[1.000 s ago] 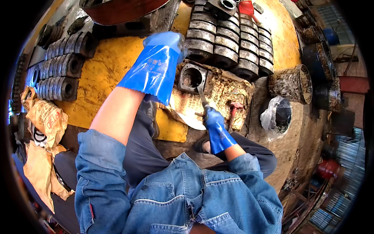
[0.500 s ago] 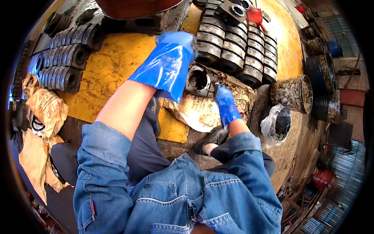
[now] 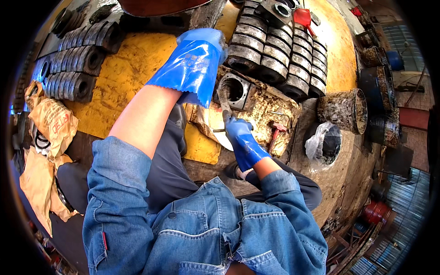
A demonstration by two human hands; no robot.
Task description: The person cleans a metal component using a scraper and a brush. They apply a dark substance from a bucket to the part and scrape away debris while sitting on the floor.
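My left hand [image 3: 199, 48], in a long blue rubber glove, reaches far forward beside the left edge of a square metal block with a round bore [image 3: 244, 101]. The cuff hides its fingers. My right hand [image 3: 238, 130], also in a blue glove, is closed round a grimy greyish tool [image 3: 224, 100], whose end lies at the block's near-left edge. A thin dark bar sticks out on both sides of this fist. Under the block is a stained, grease-covered board [image 3: 261, 117]. A small hammer [image 3: 277, 133] with a reddish handle lies on it, right of my right hand.
Rows of similar dark metal blocks stand beyond the board [image 3: 270, 50] and at the far left [image 3: 78, 66]. A red scoop [image 3: 302, 17] sits behind them. To the right are a crusted bucket [image 3: 341, 110] and a plastic-lined container [image 3: 316, 143]. Torn paper sacks [image 3: 52, 123] lie left.
My right hand has moved left and nearer to me, bringing the greyish tool against the block's left side. The hammer has come into view. My left hand has shifted slightly left and away.
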